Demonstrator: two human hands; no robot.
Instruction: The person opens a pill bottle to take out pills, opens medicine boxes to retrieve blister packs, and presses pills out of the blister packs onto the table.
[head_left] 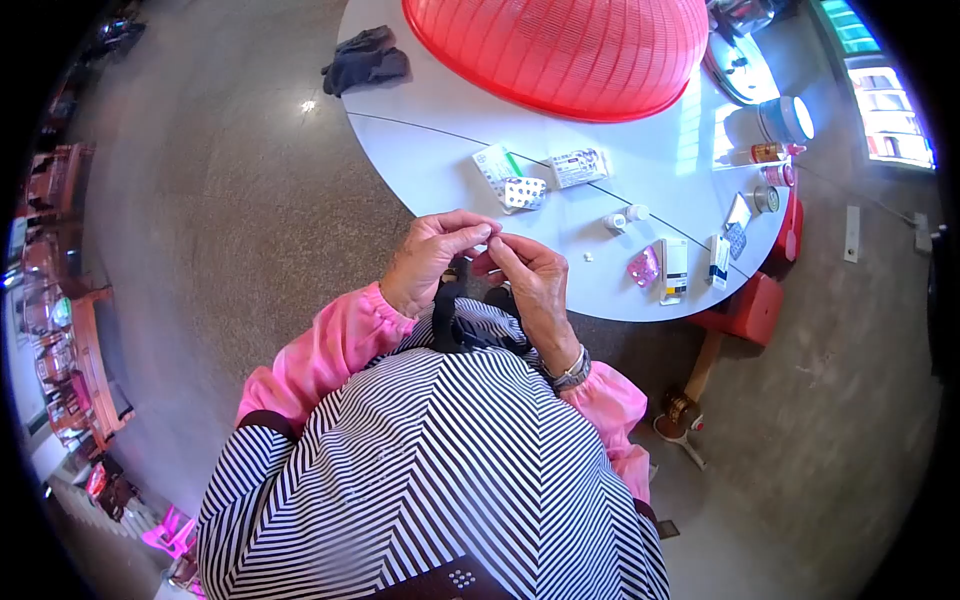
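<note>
My left hand point(430, 262) and my right hand point(537, 288) meet at the table's near edge, their thumbs and fingertips pinched together. Whatever sits between the fingertips is too small to make out. Just beyond them, a silver blister pack point(525, 193) lies against a white and green medicine box point(494, 168). Another medicine box point(579, 168) is to its right. A small white bottle point(614, 223) lies beside a second white piece point(637, 212), perhaps its cap. Closer to my right hand is a tiny white object point(588, 257), then a pink packet point(644, 266) and an upright-looking carton point(674, 271).
A red mesh food cover point(570, 55) takes up the far side of the white round table point(400, 130). Dark cloth point(365, 62) lies at the left edge. Jars and a bottle point(768, 152) stand at the right, above a red stool point(752, 308).
</note>
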